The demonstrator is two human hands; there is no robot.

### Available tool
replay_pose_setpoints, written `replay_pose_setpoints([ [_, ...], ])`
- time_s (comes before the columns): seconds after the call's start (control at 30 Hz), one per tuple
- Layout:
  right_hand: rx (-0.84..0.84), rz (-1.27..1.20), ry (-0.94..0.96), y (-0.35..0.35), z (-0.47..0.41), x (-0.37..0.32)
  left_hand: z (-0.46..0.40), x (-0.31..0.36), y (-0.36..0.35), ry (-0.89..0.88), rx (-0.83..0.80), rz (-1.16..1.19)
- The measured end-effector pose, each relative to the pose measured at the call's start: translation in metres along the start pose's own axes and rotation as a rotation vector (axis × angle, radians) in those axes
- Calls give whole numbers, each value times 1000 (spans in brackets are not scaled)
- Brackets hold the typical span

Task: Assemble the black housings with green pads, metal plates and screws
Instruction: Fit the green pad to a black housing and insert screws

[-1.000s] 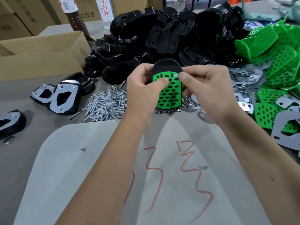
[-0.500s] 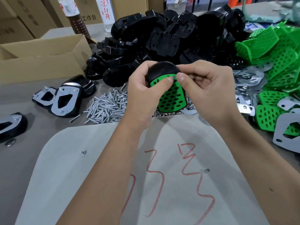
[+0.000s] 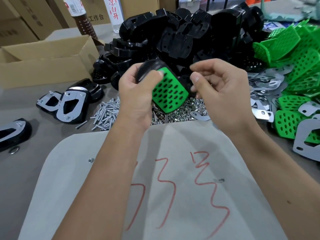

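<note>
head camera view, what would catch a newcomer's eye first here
The bright green perforated plastic pad seated on a black plastic housing, gripped by the left hand at centre. Behind it rises a heap of black plastic housings, and to the right a pile of loose green perforated pads. The right hand hovers beside the held pad.

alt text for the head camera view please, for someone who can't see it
A person's left hand grips a black housing fitted with a perforated green pad, while the right hand hovers beside it, fingers curled. Behind lie piles of black housings, green pads, metal plates and screws.
</note>
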State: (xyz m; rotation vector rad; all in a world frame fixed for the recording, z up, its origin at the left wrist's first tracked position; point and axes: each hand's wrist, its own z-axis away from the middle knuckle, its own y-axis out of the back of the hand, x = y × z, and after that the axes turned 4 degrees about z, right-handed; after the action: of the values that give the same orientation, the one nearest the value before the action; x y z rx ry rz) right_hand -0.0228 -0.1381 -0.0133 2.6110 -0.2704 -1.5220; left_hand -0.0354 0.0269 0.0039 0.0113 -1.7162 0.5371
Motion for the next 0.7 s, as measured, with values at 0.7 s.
replay_pose_setpoints([
  [0.7, -589, 712, 126, -14, 5, -1, -20, 1, 28, 112, 220, 3],
])
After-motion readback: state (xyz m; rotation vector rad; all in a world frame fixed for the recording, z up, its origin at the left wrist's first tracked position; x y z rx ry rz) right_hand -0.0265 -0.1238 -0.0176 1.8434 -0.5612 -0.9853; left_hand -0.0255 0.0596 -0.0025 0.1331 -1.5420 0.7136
